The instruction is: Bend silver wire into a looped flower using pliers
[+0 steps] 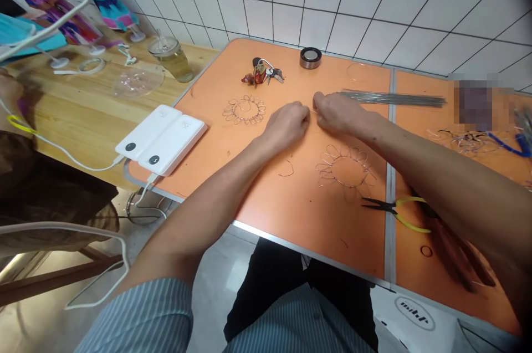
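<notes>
Near the middle of the orange table (266,198), my left hand (290,123) and my right hand (337,113) are close together, both with curled fingers. A short stretch of thin wire (313,111) shows in the gap between them; its ends are hidden in the fists. A looped wire ring shaped like a flower (348,182) lies below my right hand. Another such ring (245,122) lies to the left of my left hand. Just beyond my right hand is a bundle of straight metal wires (399,100). A bent wire scrap (286,174) rests below my left hand.
Yellow-handled pliers (382,205) lie under my right forearm, beside dark red handles (451,259). Keys (272,73) and a tape roll (311,58) sit at the back. White power banks (166,137) with cables stand left, near a lidded glass jar (177,62). Wire scraps (469,142) lie right.
</notes>
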{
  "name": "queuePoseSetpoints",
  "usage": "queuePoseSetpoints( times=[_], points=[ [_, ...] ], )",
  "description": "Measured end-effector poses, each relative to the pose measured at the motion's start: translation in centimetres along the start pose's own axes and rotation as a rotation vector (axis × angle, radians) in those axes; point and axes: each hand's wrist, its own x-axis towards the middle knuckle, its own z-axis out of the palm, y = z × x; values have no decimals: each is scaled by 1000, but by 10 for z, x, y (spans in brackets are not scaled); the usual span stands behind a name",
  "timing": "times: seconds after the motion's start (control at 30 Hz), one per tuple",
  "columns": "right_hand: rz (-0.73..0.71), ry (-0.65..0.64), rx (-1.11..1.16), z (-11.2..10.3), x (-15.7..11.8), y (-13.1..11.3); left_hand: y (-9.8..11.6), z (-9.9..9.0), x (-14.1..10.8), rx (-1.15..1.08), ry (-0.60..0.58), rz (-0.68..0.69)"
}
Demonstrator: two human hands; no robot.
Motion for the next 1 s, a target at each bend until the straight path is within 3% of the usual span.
queuePoseSetpoints(
  times=[0.13, 0.33, 0.6, 0.7, 0.87, 1.0],
  points=[
    [48, -77, -19, -5, -7, -5, -6, -2, 4, 9, 167, -105],
    [-2, -90, -35, -17, -18, -11, -15, 6, 14, 79, 152, -3],
    [-146, 22, -68, -36, -37, -5, -22, 1, 16, 110, 194, 79],
    [-159, 92, -85, -49, -56, -8, -12, -3, 8, 53, 231, 134],
    [-74, 209, 11, -75, -98, -14, 22, -9, -10, -127, 295, 186],
    [8, 318, 79, -81, -137, -8, 50, -10, -23, -260, 305, 218]
  ],
)
